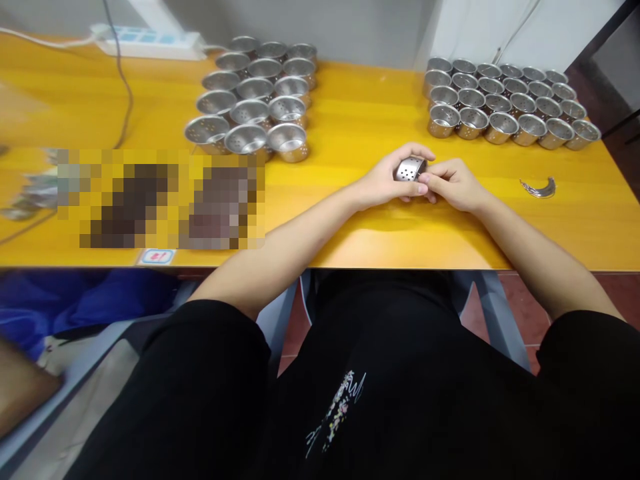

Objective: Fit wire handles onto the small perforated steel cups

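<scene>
Perforated metal cup (410,169), head view: silvery, rounded wall dotted with small holes, held above the smooth yellow surface (370,247), between the hands. Left hand (384,181) curls around it, fingers over the far side, thumb along the near side. Right hand (457,187) meets it at the right edge, thumb against bent fingers; cannot tell whether these pinch the wall itself or a small part there. Right of the right hand: thin, shiny metal pieces (541,191), curved like a crescent, lying together. Beyond the right hand: block of round, flared, perforated cups (501,127) in close rows, mouths up. Beyond and left of the left hand: second block of similar steel cups (289,143), rims glossy.
</scene>
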{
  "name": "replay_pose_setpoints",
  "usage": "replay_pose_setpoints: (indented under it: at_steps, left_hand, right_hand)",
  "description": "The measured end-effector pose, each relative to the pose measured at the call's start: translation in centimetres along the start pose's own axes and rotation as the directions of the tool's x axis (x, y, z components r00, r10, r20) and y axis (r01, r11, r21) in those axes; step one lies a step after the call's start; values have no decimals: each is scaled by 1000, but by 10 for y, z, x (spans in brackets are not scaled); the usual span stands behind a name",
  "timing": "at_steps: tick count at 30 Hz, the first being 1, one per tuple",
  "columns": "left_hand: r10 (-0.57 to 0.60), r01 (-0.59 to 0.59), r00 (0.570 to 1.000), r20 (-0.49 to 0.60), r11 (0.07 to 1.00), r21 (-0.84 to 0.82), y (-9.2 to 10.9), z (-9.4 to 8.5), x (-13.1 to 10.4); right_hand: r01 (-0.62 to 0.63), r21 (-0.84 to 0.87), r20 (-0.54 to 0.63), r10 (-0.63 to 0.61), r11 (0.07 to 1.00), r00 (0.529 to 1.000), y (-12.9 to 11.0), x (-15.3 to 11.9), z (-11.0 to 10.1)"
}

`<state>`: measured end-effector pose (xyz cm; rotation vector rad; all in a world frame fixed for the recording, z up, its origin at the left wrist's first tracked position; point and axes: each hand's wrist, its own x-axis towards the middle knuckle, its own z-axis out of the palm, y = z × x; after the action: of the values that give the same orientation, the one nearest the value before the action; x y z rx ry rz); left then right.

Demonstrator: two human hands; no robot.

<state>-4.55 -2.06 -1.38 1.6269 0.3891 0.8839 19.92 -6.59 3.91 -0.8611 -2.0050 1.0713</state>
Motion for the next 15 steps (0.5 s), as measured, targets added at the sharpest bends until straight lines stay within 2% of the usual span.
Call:
replay_pose_setpoints:
  at_steps: [6,15]
  left_hand:
    - [34,-33,999,-4,995,97,-4,-4,1]
    - [142,-134,990,-20,962,237,-11,-3,4]
  right_hand:
    - [-4,-29,5,4,1000,1000,-5,0,0]
    - [62,-62,36,-60,996,998,4,1,-5]
